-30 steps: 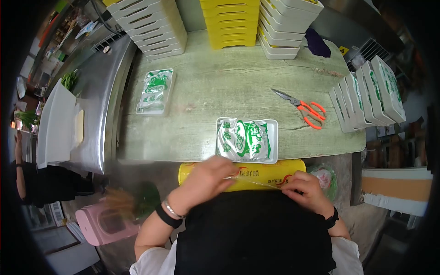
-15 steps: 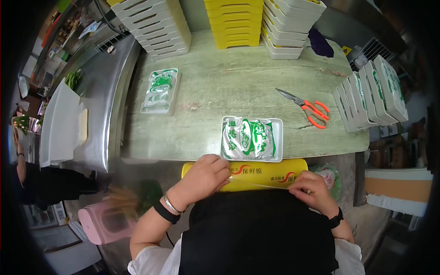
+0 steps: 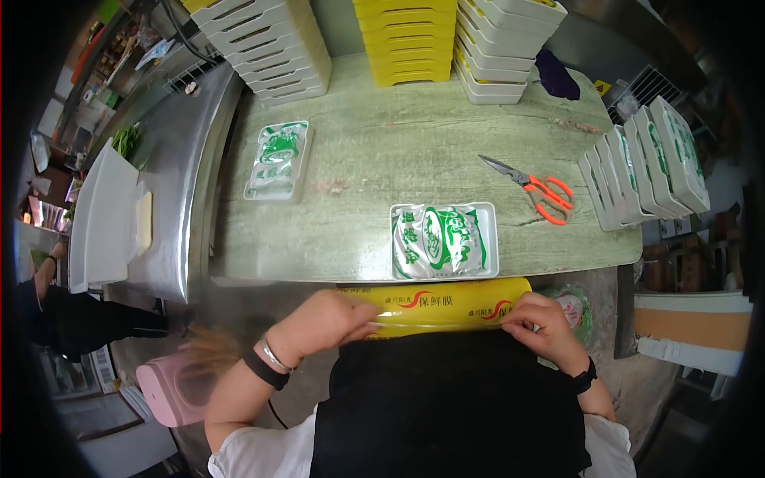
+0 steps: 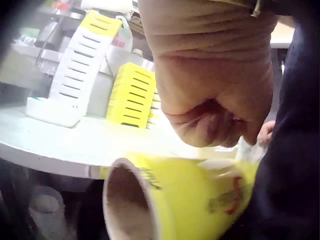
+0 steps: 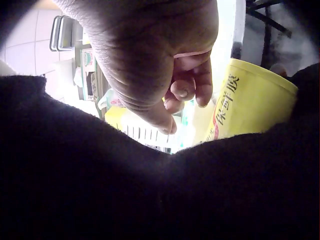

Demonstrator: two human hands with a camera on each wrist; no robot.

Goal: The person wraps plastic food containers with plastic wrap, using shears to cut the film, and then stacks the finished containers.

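Observation:
A yellow roll of cling film (image 3: 434,299) lies across the person's lap, against the table's front edge. Over its left part the left hand (image 3: 331,320) has curled fingers that pinch a strip of clear film (image 3: 438,326). At the roll's right end the right hand (image 3: 545,327) pinches the other end of this strip between thumb and fingers. The strip runs taut and low along the roll. In the left wrist view the fist (image 4: 215,95) is above the roll's hollow core (image 4: 127,205). Just beyond the roll, a white tray (image 3: 492,243) holds a silver packet with green print (image 3: 438,241).
Orange-handled scissors (image 3: 542,191) lie on the green table (image 3: 382,151), with a second packet tray (image 3: 276,159) at left. Stacks of white trays (image 3: 275,60) and yellow trays (image 3: 408,48) stand at the back. More filled trays (image 3: 641,163) lean at right.
The left hand has shifted left and slightly down along the roll, drawing the film strip longer between both hands. The right hand keeps its pinch near the roll's right end.

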